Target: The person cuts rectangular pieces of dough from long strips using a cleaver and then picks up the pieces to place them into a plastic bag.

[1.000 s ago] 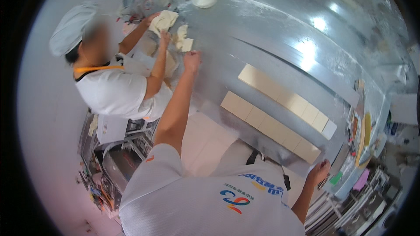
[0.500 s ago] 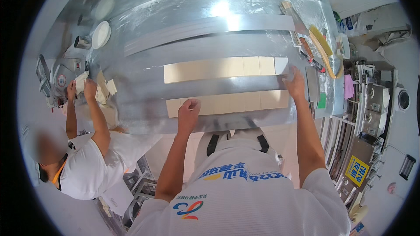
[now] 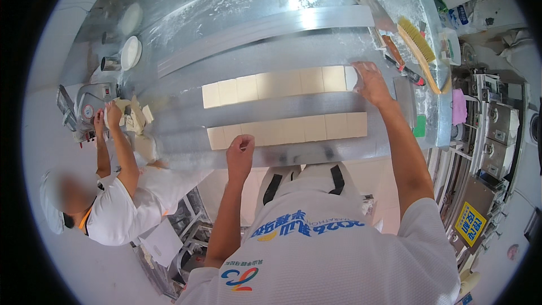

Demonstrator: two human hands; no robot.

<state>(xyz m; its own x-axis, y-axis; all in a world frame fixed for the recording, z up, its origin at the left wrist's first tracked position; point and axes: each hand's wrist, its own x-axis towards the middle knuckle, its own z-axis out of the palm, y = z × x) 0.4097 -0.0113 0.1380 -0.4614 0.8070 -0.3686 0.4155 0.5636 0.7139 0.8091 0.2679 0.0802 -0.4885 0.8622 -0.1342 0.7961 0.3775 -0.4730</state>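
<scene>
Two long rows of pale, flat rectangular dough pieces lie side by side on the metal worktop, a far row (image 3: 276, 85) and a near row (image 3: 293, 130). At the right end of the far row, a white flat piece (image 3: 352, 78) stands out as paler than the rest. My right hand (image 3: 371, 83) has its fingers and thumb closed about that white piece's right side. Over the front left part of the near row, my left hand (image 3: 241, 154) is held with its fingertips pinched together; whether anything is between them is hidden.
A long metal strip (image 3: 265, 33) lies beyond the rows. A brush (image 3: 416, 42), a red-and-black knife-like tool (image 3: 403, 69) and a green card (image 3: 420, 126) are at the right. A co-worker (image 3: 124, 192) handles dough scraps (image 3: 137, 116) at the left, near a white bowl (image 3: 131, 52).
My right hand has come further over the white piece at the far row's end and closed on it. My left hand stays pinched over the near row. The view has shifted a little.
</scene>
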